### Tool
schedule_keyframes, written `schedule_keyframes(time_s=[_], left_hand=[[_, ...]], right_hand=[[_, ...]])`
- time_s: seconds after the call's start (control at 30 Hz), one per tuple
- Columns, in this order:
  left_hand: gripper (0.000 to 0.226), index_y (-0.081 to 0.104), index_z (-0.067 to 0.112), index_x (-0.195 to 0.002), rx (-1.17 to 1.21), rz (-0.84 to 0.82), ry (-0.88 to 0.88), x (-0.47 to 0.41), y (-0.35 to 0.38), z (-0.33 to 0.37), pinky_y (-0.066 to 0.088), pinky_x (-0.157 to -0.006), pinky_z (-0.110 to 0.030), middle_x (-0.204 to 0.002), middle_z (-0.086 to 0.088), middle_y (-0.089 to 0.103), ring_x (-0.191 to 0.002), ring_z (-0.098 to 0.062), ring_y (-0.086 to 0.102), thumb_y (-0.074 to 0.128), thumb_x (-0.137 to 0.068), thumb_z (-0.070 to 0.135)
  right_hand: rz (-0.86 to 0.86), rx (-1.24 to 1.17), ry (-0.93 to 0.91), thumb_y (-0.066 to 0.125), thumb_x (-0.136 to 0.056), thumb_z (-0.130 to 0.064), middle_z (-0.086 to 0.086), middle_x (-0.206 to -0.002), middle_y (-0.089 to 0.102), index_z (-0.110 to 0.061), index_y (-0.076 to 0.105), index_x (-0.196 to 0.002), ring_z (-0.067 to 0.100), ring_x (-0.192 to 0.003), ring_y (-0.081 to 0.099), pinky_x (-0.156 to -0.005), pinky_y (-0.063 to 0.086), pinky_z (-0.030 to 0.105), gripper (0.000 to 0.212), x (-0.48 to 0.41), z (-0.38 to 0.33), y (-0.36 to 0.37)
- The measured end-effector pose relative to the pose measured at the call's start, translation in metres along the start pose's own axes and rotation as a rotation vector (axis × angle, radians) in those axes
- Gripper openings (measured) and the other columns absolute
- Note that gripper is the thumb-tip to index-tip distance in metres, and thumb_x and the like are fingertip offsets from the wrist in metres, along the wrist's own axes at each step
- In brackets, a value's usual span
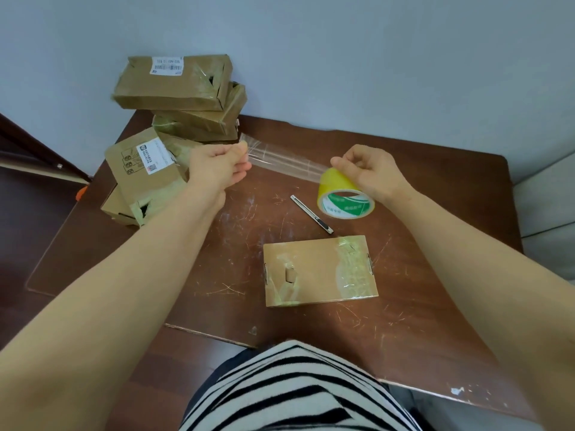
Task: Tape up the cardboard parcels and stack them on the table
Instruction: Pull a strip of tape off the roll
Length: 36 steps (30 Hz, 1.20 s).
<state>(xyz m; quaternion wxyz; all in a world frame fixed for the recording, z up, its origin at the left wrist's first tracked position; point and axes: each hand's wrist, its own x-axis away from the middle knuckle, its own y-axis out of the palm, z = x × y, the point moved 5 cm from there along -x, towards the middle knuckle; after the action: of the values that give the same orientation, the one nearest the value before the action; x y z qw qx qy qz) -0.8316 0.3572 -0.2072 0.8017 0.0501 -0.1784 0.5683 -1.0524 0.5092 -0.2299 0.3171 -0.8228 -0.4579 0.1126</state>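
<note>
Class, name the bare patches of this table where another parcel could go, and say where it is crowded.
Free: the right side of the table, between the parcel and the right edge; the far strip behind the stretched tape. Crowded: the far left corner, with the stack; the middle, with knife, roll and parcel.

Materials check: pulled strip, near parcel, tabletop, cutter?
Strip off the tape roll: clear glossy plastic film, table shows through.
Parcel: matte brown cardboard, patched with shiny tape.
Tabletop: dark wood-look board, possibly laminate; pale scratches.
Cutter: likely metal, silvery sheen.
</note>
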Motion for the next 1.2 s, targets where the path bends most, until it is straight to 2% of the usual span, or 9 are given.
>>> schedule_keyframes(time_s=[0.07, 0.13, 0.2, 0.3, 0.47, 0.7, 0.83, 1.07, 1.2], left_hand=[[0.014, 0.067, 0.009, -0.092, 0.008, 0.041, -0.031, 0.001, -0.006, -0.006, 0.057, -0.070, -0.021, -0.083, -0.002, 0.068, -0.074, -0.008, 0.068, 0.068, -0.088, 0.022], [0.011, 0.066, 0.011, -0.085, 0.029, 0.076, -0.052, 0.005, -0.010, -0.015, 0.057, -0.071, -0.022, -0.079, -0.002, 0.068, -0.073, -0.009, 0.068, 0.068, -0.088, 0.021], [0.012, 0.066, 0.011, -0.082, 0.047, 0.119, -0.073, 0.011, -0.014, -0.025, 0.057, -0.070, -0.022, -0.076, -0.001, 0.067, -0.071, -0.008, 0.067, 0.067, -0.089, 0.021], [0.013, 0.065, 0.011, -0.084, 0.103, 0.184, -0.142, 0.020, -0.028, -0.043, 0.057, -0.071, -0.022, -0.076, 0.000, 0.067, -0.071, -0.008, 0.066, 0.066, -0.089, 0.022], [0.011, 0.063, 0.010, -0.084, 0.327, 0.326, -0.282, 0.042, -0.062, -0.089, 0.058, -0.067, -0.022, -0.076, -0.001, 0.066, -0.071, -0.009, 0.066, 0.066, -0.090, 0.019], [0.014, 0.061, 0.008, -0.081, 0.474, 0.529, -0.425, 0.071, -0.108, -0.141, 0.055, -0.055, -0.020, -0.068, -0.001, 0.064, -0.066, -0.010, 0.064, 0.067, -0.088, 0.018], [0.014, 0.060, 0.008, -0.082, 0.503, 0.637, -0.476, 0.090, -0.135, -0.173, 0.054, -0.053, -0.019, -0.072, -0.003, 0.064, -0.065, -0.010, 0.065, 0.067, -0.089, 0.018], [0.018, 0.057, 0.010, -0.076, 0.519, 0.740, -0.479, 0.102, -0.180, -0.205, 0.056, -0.056, -0.018, -0.074, -0.004, 0.062, -0.067, -0.011, 0.063, 0.065, -0.090, 0.018], [0.018, 0.058, 0.009, -0.075, 0.527, 0.740, -0.462, 0.105, -0.213, -0.217, 0.055, -0.056, -0.017, -0.070, -0.003, 0.061, -0.063, -0.010, 0.061, 0.064, -0.091, 0.015]], right_hand=[[-0.045, -0.007, -0.032, 0.059, -0.087, -0.050, -0.008, -0.068, 0.058, -0.023, 0.059, -0.067, 0.016, -0.075, 0.057, -0.076, 0.048, 0.039, 0.034, -0.005, 0.001, 0.001], [-0.086, 0.161, -0.052, 0.056, -0.087, -0.055, -0.009, -0.068, 0.058, -0.020, 0.064, -0.075, 0.018, -0.077, 0.058, -0.070, 0.045, 0.035, 0.038, -0.011, 0.001, 0.005], [-0.118, 0.351, -0.059, 0.051, -0.087, -0.060, -0.011, -0.069, 0.056, -0.022, 0.065, -0.080, 0.018, -0.079, 0.055, -0.067, 0.040, 0.032, 0.041, -0.016, 0.001, 0.011], [-0.177, 0.373, -0.104, 0.050, -0.086, -0.063, -0.013, -0.072, 0.056, -0.028, 0.065, -0.080, 0.015, -0.079, 0.054, -0.066, 0.039, 0.030, 0.038, -0.023, -0.007, 0.020], [-0.311, 0.330, -0.289, 0.055, -0.088, -0.039, -0.007, -0.088, 0.062, -0.029, 0.068, -0.093, 0.019, -0.089, 0.057, -0.078, 0.046, 0.035, 0.017, -0.029, -0.039, 0.050], [-0.495, 0.594, -0.489, 0.052, -0.088, -0.037, 0.001, -0.108, 0.066, -0.030, 0.066, -0.110, 0.026, -0.102, 0.057, -0.072, 0.039, 0.031, 0.027, -0.028, -0.070, 0.125], [-0.584, 0.742, -0.650, 0.047, -0.093, -0.038, 0.000, -0.118, 0.064, -0.031, 0.061, -0.120, 0.025, -0.107, 0.057, -0.092, 0.036, 0.035, 0.032, -0.014, -0.086, 0.174], [-0.634, 0.822, -0.765, 0.053, -0.091, -0.040, 0.004, -0.095, 0.066, -0.019, 0.040, -0.097, 0.027, -0.087, 0.058, -0.077, 0.026, 0.033, 0.025, 0.016, -0.110, 0.239], [-0.635, 0.855, -0.832, 0.048, -0.092, -0.035, 0.005, -0.095, 0.064, -0.019, 0.046, -0.100, 0.028, -0.090, 0.059, -0.076, 0.026, 0.033, 0.019, 0.035, -0.128, 0.270]])
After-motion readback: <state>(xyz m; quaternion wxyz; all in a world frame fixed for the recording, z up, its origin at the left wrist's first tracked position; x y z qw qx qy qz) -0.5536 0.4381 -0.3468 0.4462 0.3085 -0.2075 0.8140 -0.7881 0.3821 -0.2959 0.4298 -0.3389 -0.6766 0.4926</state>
